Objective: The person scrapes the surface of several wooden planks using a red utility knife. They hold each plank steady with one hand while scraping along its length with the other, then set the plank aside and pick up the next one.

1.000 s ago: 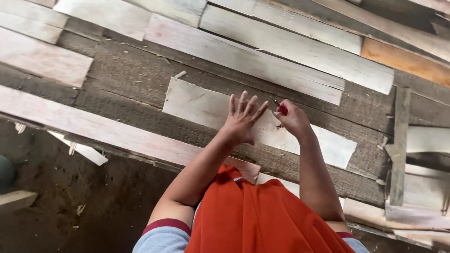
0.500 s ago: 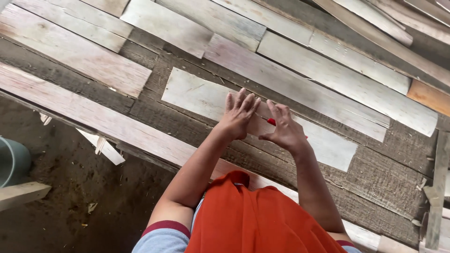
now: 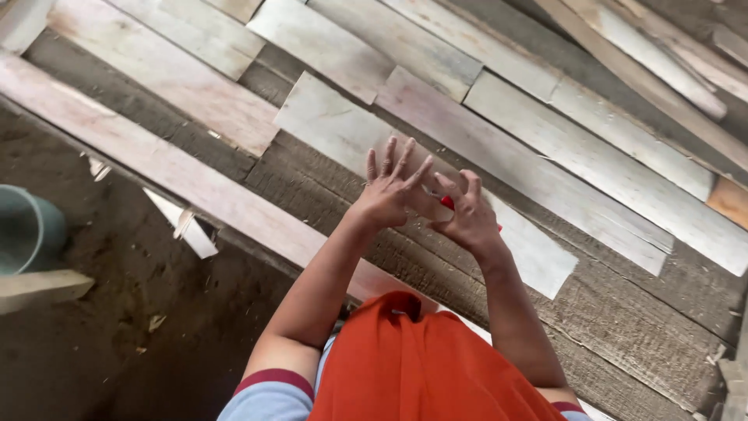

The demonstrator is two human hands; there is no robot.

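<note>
Both hands are up in front of the person's chest, held over a short pale board (image 3: 343, 129) that lies slantwise on the dark weathered planks (image 3: 623, 335). The left hand (image 3: 392, 195) has its fingers spread wide and straight, palm turned away from us, grip open and holding nothing I can see. The right hand (image 3: 466, 214) is curled around a small red object (image 3: 447, 202); only a sliver of red shows between the fingers, so the grip is closed on it, though loosely by the look of it.

Compared with a second ago, the hands have drawn closer together and sit higher above the board, and the view has swung so that more of the dirt floor (image 3: 101, 335) and a grey-green bucket (image 3: 27, 230) at the left edge have come into sight. The red object has stayed in the right hand throughout. The board itself has not shifted on the planks, so the work seems to be paused over it rather than pressing on it.

Much is hard to tell. What the red object is, a marker, a crayon or a cap, cannot be made out. Whether the left fingertips touch the board or hover above it is unclear from this angle. An orange cloth (image 3: 421, 366) across the chest hides the lower arms' surroundings, and the far planks are cut off by the frame.
</note>
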